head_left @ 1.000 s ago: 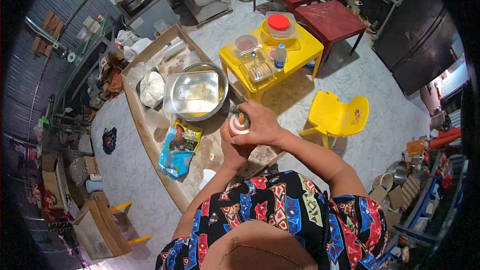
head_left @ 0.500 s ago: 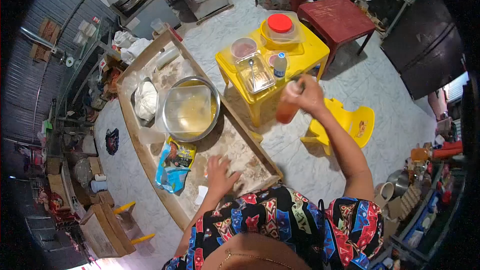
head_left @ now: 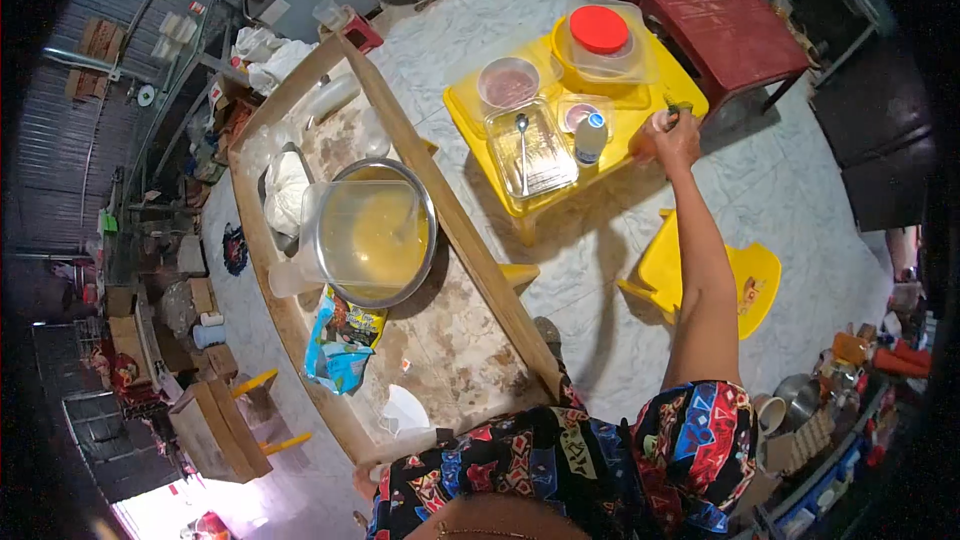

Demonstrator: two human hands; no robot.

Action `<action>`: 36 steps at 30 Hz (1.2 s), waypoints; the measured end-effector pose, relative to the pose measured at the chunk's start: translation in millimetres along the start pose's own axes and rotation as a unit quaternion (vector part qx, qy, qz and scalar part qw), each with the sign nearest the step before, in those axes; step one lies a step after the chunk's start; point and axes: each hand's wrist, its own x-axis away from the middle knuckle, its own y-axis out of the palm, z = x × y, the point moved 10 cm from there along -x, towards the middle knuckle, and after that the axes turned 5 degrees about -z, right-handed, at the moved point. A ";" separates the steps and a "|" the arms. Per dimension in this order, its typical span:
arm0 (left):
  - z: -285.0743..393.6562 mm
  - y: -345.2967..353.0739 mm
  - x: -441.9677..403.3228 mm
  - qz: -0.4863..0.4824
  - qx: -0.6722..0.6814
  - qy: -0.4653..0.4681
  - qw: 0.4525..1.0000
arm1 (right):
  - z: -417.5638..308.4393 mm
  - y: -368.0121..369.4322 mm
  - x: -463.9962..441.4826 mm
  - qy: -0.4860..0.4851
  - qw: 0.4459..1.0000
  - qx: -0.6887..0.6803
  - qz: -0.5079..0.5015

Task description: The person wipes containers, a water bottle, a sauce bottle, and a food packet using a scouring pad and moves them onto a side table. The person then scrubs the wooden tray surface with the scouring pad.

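My right hand (head_left: 681, 143) is closed around the upper part of a bottle of reddish-orange liquid (head_left: 645, 143), at the right front edge of the yellow table (head_left: 530, 202). Left of it on that table stand a small clear bottle with a blue cap (head_left: 590, 140) and a clear rectangular container (head_left: 508, 162) with a spoon (head_left: 523, 145). Only a bit of my left hand (head_left: 366, 481) shows at the near corner of the wooden tray, beside my shirt; its fingers are hidden. In the tray sits a steel bowl (head_left: 432, 240) of yellow liquid, partly covered by a clear plastic container (head_left: 330, 225).
The wooden-sided tray (head_left: 470, 250) also holds a white dough-like mass (head_left: 287, 195), a blue-and-yellow packet (head_left: 340, 350) and a white paper piece (head_left: 404, 410). A yellow chair (head_left: 755, 290) stands below my right forearm. A red table (head_left: 725, 35) is behind the yellow one.
My right hand has carried the bottle of reddish-orange liquid right and away from me, to the yellow table's edge. My left hand has drawn back from the tray surface toward my body.
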 end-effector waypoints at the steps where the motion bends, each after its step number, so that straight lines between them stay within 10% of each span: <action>1: -7.7 3.4 -6.5 -0.010 0.000 -0.010 1.000 | 2.9 7.8 -6.9 0.024 1.000 0.019 -0.002; 20: -149.2 29.9 75.4 -0.174 0.088 -0.250 0.949 | 69.0 149.4 -60.4 -0.029 0.995 -0.059 -0.072; 26: -191.3 62.2 297.0 -0.163 0.196 -0.399 0.881 | 79.1 73.8 -16.2 0.017 0.994 -0.055 -0.095; 30: -262.7 123.2 303.9 -0.134 0.238 -0.347 0.897 | 113.1 6.5 39.8 0.032 0.993 0.105 0.050; 36: -270.4 126.2 261.9 -0.054 0.193 -0.338 0.920 | 171.0 -29.3 154.5 0.106 0.988 -0.043 -0.108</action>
